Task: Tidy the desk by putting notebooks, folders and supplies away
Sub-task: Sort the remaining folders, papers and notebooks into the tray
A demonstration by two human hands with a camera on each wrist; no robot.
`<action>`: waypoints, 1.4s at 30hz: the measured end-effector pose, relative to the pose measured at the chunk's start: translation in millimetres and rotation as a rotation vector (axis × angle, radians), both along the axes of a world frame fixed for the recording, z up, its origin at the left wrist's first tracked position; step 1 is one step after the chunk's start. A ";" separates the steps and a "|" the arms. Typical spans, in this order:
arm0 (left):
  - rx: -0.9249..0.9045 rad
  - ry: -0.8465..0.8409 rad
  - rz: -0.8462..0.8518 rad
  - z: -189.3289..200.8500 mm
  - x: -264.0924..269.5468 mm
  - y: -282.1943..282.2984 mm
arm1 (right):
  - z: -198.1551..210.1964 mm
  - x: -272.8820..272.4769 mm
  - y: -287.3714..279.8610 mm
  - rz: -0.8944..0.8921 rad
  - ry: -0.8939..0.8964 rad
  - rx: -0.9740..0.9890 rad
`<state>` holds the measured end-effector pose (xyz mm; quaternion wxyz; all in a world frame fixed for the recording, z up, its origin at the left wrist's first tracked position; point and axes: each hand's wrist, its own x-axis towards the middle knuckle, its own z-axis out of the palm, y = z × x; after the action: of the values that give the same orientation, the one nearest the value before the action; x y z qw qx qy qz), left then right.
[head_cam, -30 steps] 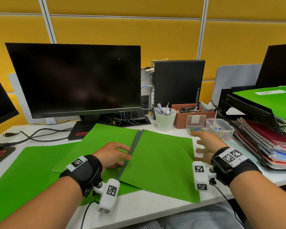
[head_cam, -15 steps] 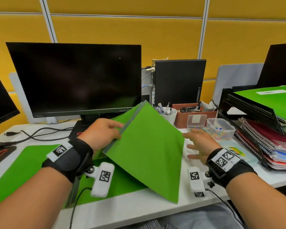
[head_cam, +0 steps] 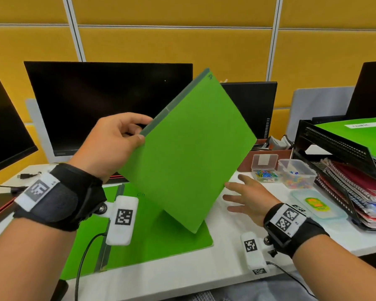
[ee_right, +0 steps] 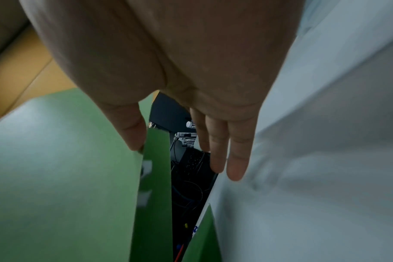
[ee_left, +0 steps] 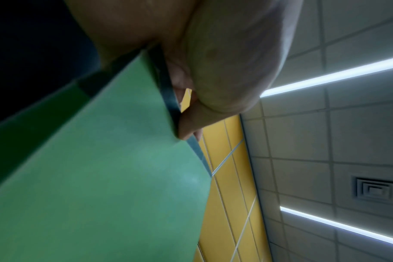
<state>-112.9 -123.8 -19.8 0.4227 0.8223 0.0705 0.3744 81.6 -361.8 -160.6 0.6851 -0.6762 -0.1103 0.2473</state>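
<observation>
- the left hand [head_cam: 113, 144] pinches a green folder [head_cam: 189, 153] by its grey spine edge, thumb on the near face and fingers curled behind; the left wrist view shows the same pinch [ee_left: 191, 124] on the dark spine.
- the folder is lifted clear of the surface [head_cam: 226, 263], tilted like a diamond with one corner up in front of the dark monitor [head_cam: 100, 105] and the lowest corner hanging above a second green folder [head_cam: 161, 242] that lies flat on the surface.
- the right hand [head_cam: 250, 200] is spread flat, fingers straight and apart, low over the surface just beside the lifted folder's right edge; in the right wrist view the thumb tip [ee_right: 132, 134] meets the green edge while the other fingers hold nothing.
- near the right hand: a clear box of coloured paper clips [head_cam: 264, 170], a clear tub of push pins [head_cam: 296, 173], and a flat lidded container [head_cam: 317, 205].
- at the far right, a black stacked tray [head_cam: 334, 146] carries a labelled green folder on top and spiral notebooks [head_cam: 360, 192] below.
</observation>
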 end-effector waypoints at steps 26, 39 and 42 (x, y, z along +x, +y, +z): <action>-0.560 -0.014 -0.078 -70.3 21.2 3.1 | 32.7 -4.7 33.6 -0.045 -0.190 0.338; -0.422 -0.097 -0.066 -68.7 29.9 -2.0 | 32.3 -7.3 23.0 0.015 -0.241 0.297; -0.478 -0.082 -0.043 -71.8 32.5 -2.6 | 32.2 -6.8 23.2 0.017 -0.273 0.304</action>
<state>-80.4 -126.4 -91.6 0.6158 0.6843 0.1221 0.3710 74.8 -338.6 -128.4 0.7558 -0.5915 -0.2439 0.1395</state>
